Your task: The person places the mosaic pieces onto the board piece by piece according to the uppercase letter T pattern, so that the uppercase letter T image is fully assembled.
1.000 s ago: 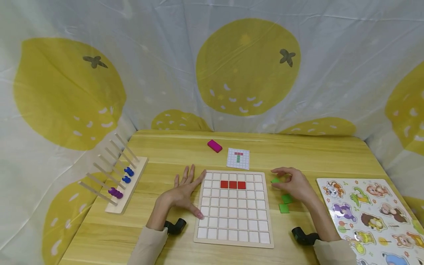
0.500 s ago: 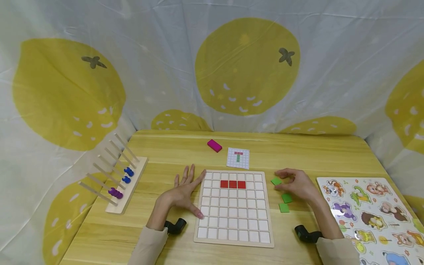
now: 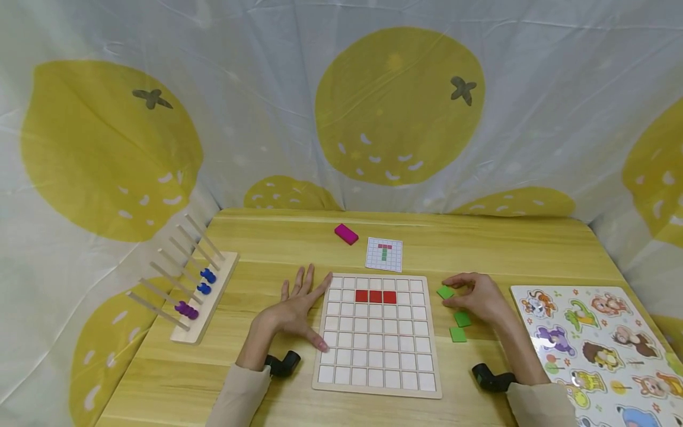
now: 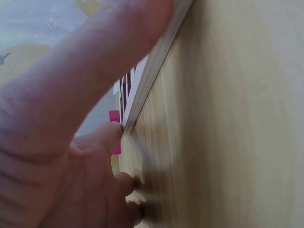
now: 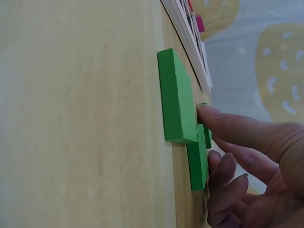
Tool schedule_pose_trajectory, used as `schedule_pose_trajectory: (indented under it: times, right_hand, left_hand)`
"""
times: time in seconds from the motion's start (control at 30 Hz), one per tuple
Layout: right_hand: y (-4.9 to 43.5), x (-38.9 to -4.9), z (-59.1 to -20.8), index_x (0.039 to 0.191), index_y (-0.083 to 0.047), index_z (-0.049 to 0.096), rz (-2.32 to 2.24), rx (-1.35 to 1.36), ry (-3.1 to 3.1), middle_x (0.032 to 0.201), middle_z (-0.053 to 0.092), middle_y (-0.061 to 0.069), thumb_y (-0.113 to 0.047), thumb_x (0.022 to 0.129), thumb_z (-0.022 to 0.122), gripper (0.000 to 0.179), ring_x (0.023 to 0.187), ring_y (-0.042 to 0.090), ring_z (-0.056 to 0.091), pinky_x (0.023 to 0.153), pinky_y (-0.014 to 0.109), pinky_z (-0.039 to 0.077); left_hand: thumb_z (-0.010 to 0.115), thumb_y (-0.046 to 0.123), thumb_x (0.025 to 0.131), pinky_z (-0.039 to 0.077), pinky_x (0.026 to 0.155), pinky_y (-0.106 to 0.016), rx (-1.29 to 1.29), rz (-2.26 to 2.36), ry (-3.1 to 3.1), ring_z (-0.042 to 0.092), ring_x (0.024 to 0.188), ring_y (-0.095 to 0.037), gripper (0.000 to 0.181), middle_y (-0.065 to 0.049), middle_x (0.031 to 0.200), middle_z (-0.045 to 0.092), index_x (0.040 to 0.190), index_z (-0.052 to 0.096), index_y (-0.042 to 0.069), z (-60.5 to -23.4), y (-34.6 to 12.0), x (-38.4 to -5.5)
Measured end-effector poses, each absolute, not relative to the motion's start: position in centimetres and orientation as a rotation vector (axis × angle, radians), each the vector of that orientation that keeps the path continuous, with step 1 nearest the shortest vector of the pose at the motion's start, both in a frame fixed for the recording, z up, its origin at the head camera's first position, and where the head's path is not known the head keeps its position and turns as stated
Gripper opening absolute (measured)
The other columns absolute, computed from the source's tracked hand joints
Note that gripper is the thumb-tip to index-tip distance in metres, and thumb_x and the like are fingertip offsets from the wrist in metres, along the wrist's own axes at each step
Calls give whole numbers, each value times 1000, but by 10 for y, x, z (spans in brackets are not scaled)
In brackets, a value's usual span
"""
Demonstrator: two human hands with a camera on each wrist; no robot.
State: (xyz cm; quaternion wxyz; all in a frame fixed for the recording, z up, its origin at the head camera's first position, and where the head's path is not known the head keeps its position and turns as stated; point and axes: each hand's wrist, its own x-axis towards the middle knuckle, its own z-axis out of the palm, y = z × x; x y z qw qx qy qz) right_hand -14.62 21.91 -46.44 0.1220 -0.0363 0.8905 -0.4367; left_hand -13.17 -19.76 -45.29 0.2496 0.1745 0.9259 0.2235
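A wooden grid board lies flat on the table with three red tiles side by side in its second row. My left hand steadies the board's left edge with thumb and index finger, the fingers spread wide. Right of the board, my right hand has its thumb and a curled finger at opposite edges of a green square tile. In the right wrist view the thumb touches that far tile. Two more green tiles, one nearer and one behind it, lie close by.
Beyond the board are a pattern card showing a red and green T and a magenta block. A peg stand with blue and purple beads stands left. An animal puzzle board lies right; a lemon-print curtain surrounds the table.
My right hand has shifted slightly right, away from the board, and the green tile between its fingers shows more fully. My left hand and the board have stayed in place.
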Motion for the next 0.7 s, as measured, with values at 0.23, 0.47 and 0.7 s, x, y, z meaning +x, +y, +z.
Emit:
schedule_pose_trajectory:
  times: [0.23, 0.47, 0.7]
  right_hand:
    - [218, -146, -465, 118, 1, 75, -1280, -101, 2613, 112, 69, 21, -12, 85, 85, 37, 90, 19, 60, 66, 24, 50]
    - [216, -146, -465, 117, -1, 75, -1214, -147, 2628, 107, 72, 16, -11, 88, 82, 31, 77, 16, 56, 62, 25, 47]
    - [216, -146, -463, 118, 4, 72, -1226, -183, 2572, 109, 71, 19, -10, 92, 76, 29, 74, 15, 57, 60, 23, 49]
  left_hand:
    - [98, 49, 59, -15, 123, -71, 471, 602, 2525, -28, 156, -43, 147, -24, 168, -26, 168, 2, 23, -454, -197, -132]
    - [98, 50, 59, -15, 123, -71, 474, 601, 2524, -27, 156, -43, 147, -23, 168, -26, 168, 2, 23, -454, -197, -133]
    - [98, 50, 59, -15, 123, -71, 474, 605, 2524, -27, 156, -43, 147, -23, 168, -26, 168, 2, 23, -454, -197, -133]
